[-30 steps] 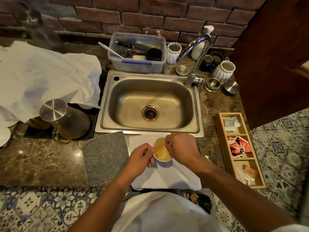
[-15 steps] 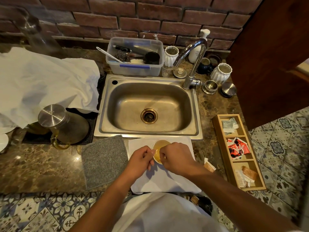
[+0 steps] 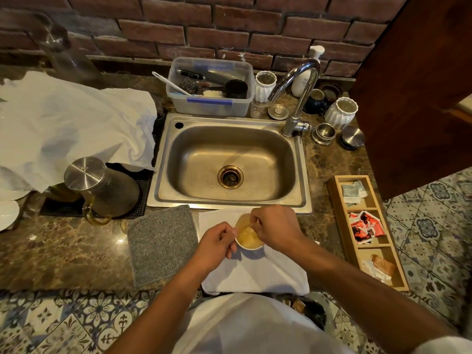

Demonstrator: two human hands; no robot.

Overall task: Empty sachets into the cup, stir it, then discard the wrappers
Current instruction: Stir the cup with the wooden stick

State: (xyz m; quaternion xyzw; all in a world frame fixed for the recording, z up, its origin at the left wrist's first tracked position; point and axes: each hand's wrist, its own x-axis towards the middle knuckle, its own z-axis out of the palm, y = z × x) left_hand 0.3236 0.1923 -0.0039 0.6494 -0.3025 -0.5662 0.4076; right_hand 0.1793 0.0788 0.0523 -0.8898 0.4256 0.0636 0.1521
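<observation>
Amber liquid fills the white cup (image 3: 249, 237), which stands on a white cloth (image 3: 258, 272) on the worktop (image 3: 63, 251), directly between the two hands. The left hand (image 3: 217, 242) is curled with its fingertips pressed against the cup's near-left rim, steadying it. The right hand (image 3: 277, 228) hangs over the far-right rim with thumb and forefinger pinched together above the liquid; they seem to be closed on something thin, a stirrer or a sachet end, but it is too small to name. By my reading this is the stirring step, or the tail of emptying a sachet.

Several things could go wrong from here. The cup sits on soft, rumpled cloth, so a sideways push from the stirring hand could tip it toward the left hand and spill onto the cloth. The liquid stands fairly high, so a quick stir could slop it over the rim. If the left hand eases off while the right one works, the cup may slide. Whatever the right fingers pinch could also drop into the drink.

Beyond the right hand, further right, a wooden tray (image 3: 339, 226) holds more sachets (image 3: 364, 226); reaching for it across the cup risks catching the rim with the forearm. No loose wrappers can be made out near either hand.
</observation>
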